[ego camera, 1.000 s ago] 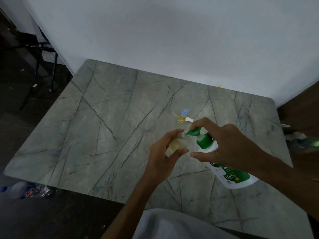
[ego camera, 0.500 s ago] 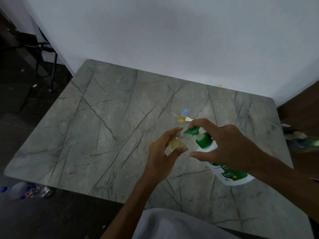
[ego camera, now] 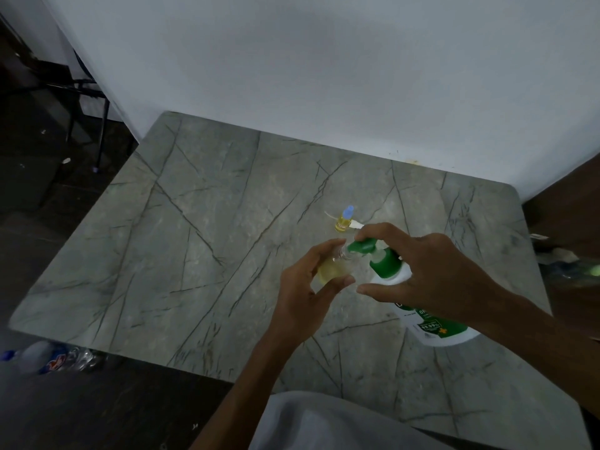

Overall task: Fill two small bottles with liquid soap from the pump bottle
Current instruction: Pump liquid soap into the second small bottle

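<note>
A white pump bottle (ego camera: 435,329) with a green pump head (ego camera: 367,245) stands on the grey marble table (ego camera: 201,261). My right hand (ego camera: 431,271) rests over the pump, forefinger on the pump head and thumb beside the neck. My left hand (ego camera: 305,297) holds a small clear bottle (ego camera: 332,271), partly filled with yellow liquid, its open mouth right under the green spout. A second small bottle (ego camera: 343,221) with yellow liquid and a blue cap stands farther back. A small white cap piece (ego camera: 357,225) lies beside it.
A white wall (ego camera: 324,76) rises behind the table. A plastic bottle (ego camera: 48,357) lies on the dark floor at the lower left. Dark chair legs (ego camera: 97,131) stand at the far left. More clutter lies past the table's right edge (ego camera: 571,264).
The pump head has risen a little under my right forefinger. The small bottle stays at the spout in my left hand, and both hands have barely shifted.
</note>
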A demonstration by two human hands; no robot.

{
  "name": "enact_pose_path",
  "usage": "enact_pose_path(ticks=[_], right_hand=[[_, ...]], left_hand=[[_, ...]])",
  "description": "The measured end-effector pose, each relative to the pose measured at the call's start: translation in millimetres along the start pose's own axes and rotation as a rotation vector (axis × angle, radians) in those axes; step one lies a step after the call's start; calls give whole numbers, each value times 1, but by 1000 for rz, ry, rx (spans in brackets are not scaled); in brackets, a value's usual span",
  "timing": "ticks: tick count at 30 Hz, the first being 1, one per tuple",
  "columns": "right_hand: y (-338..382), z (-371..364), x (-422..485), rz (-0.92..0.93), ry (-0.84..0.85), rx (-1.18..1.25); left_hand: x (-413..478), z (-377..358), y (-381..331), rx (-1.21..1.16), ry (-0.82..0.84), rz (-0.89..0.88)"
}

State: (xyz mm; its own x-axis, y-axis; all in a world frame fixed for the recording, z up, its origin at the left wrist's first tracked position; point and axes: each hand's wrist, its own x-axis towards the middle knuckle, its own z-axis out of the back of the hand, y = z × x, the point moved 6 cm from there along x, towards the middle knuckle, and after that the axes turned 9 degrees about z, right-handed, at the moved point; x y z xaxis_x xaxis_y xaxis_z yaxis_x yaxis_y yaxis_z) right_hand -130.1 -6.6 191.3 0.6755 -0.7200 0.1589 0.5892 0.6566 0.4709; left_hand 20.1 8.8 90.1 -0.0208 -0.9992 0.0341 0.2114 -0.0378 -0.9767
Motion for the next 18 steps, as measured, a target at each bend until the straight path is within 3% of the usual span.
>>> enact_pose_path(ticks=[12,18], right_hand=[[4,1,-1,15,-93,59],[1,-2,0,-28,-13,59]], left_hand=[[-2,-1,-5,48,12,-41],[-4,3,-3,19,2,-18]])
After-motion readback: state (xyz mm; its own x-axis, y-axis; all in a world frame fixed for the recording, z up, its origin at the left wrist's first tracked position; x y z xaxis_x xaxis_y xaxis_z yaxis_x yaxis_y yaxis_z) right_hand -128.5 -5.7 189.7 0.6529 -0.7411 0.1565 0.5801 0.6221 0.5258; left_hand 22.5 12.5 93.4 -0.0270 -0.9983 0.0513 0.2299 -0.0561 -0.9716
